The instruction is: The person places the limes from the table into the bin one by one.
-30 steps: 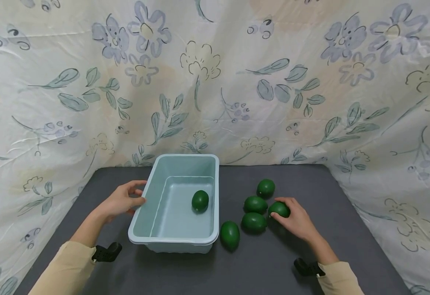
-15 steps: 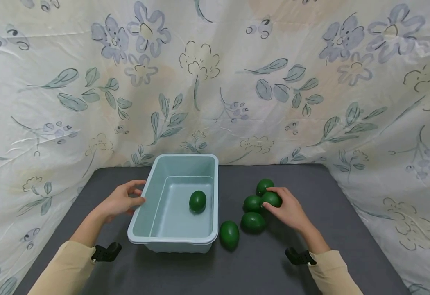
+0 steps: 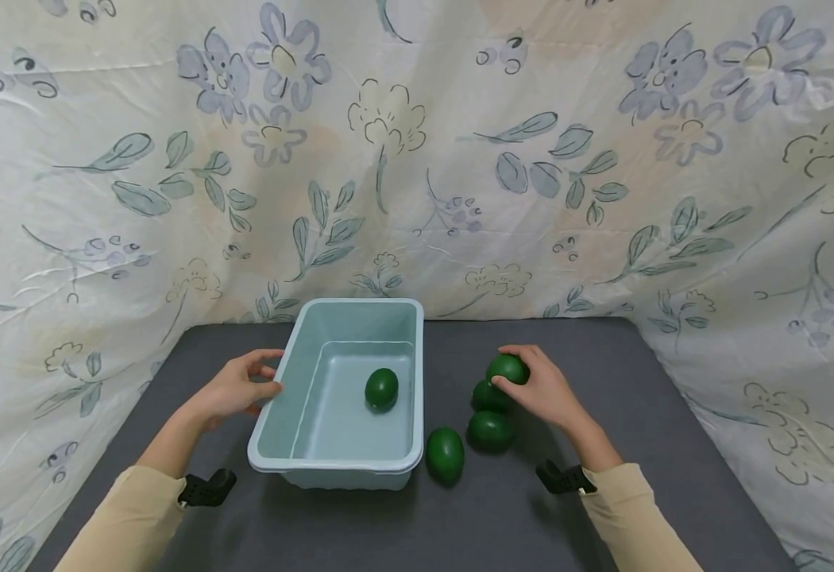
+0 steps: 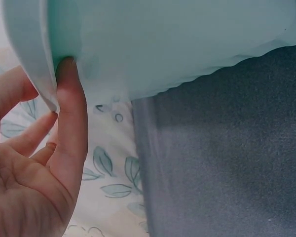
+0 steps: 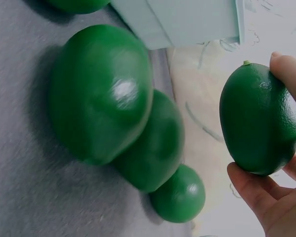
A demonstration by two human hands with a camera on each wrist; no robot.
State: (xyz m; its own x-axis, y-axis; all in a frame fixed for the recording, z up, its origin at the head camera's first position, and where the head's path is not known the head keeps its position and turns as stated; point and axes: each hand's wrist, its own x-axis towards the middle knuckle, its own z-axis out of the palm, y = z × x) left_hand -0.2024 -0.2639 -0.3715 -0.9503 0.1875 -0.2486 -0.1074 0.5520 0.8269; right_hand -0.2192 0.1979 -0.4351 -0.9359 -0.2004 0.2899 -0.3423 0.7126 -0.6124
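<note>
My right hand [image 3: 542, 387] grips a glossy dark green oval fruit [image 5: 256, 121] between thumb and fingers, lifted off the table. A small pale stem nub shows at one end of it. Below lie more such fruits, one [image 3: 491, 431] close in front of a half-hidden one [image 3: 487, 396]; a farther fruit [image 5: 181, 195] shows in the right wrist view. Another fruit [image 3: 445, 456] lies beside the pale blue-green plastic bin [image 3: 346, 465]. Inside the bin rests a single fruit [image 3: 381, 389]. At the bin's left rim, my left hand [image 4: 44, 163] pinches the edge.
The dark grey tabletop [image 3: 481, 524] carries the bin and the loose fruits. Behind it and at both sides hangs a floral-patterned cloth [image 3: 417, 175]. Black straps with cameras sit on both wrists, the left one [image 3: 206, 488] near the bin's front left corner.
My right hand has lifted its fruit off the table and carried it left and upward over the cluster. The left hand stays at the bin's rim.
</note>
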